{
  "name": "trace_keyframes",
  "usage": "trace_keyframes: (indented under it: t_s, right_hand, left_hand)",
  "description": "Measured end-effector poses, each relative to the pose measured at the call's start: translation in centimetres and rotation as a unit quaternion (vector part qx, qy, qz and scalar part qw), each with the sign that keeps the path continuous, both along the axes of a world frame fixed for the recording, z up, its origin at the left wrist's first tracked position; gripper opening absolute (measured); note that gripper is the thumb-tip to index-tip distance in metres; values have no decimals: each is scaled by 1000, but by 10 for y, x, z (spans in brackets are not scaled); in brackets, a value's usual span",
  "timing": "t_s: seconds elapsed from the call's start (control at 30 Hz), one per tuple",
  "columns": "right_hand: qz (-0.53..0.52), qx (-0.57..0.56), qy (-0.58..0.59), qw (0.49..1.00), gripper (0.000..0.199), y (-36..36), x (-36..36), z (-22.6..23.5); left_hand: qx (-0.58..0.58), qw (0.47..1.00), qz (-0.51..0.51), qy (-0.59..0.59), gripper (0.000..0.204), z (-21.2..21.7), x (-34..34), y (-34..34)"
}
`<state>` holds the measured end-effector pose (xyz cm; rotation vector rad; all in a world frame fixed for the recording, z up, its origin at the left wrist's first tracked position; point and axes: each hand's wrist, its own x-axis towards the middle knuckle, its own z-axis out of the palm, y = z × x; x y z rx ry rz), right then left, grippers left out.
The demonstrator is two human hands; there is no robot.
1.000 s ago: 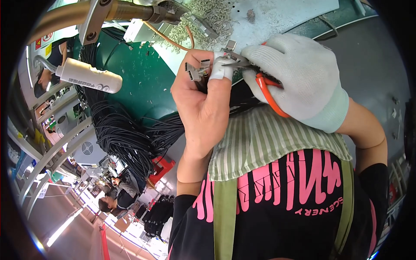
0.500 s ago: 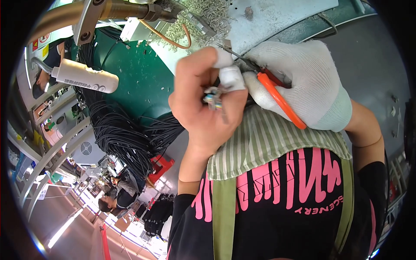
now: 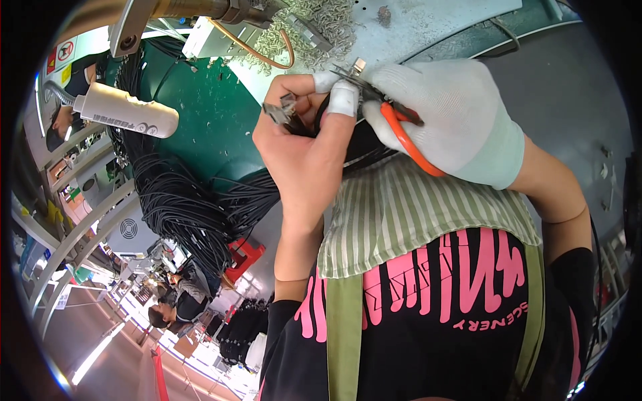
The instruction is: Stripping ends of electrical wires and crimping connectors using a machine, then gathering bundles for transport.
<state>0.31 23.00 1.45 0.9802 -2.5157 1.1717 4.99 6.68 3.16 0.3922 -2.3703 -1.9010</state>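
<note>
My left hand [image 3: 301, 160], its thumb and index fingertips wrapped in white tape, is closed on black cables [image 3: 374, 144]. One cable end with a small metal connector [image 3: 359, 65] sticks up past the taped fingertips. More metal connector ends [image 3: 281, 110] poke out by the back of the fingers. In a white knit glove, my right hand [image 3: 448, 113] grips orange-handled cutters [image 3: 411, 147]. Their dark jaws reach the connector end at the left fingertips; whether they bite on it cannot be made out.
Beyond the hands, a pale tray [image 3: 428, 27] carries a heap of small metal scraps [image 3: 321, 27]. A green work surface [image 3: 200, 120] lies to the left, with a big bundle of black cables [image 3: 180, 207] hanging over it. A cream cylindrical device [image 3: 130, 110] juts in at upper left.
My left hand has turned and shifted slightly left, so a connector end now shows above its fingertips. My right hand has moved left with the cutters, their jaws now at that connector.
</note>
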Motion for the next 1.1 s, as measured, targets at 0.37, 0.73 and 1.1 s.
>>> trace_keyframes:
  t_s: [0.37,0.73,1.1]
  right_hand:
    - [92,-126,-477,865,23,-6,-60,5]
    - [159,-173,-547,803,29,-39,-105,-6]
    - [232,-118,-362,895,27,-38,-114,-18]
  left_hand:
    - [310,947,7,-83,4,-36,-41,-56]
    - [110,990,-47,-75,7,-31,-74,-61]
    - [-67,997,-25,29,22,-27,-70,-48]
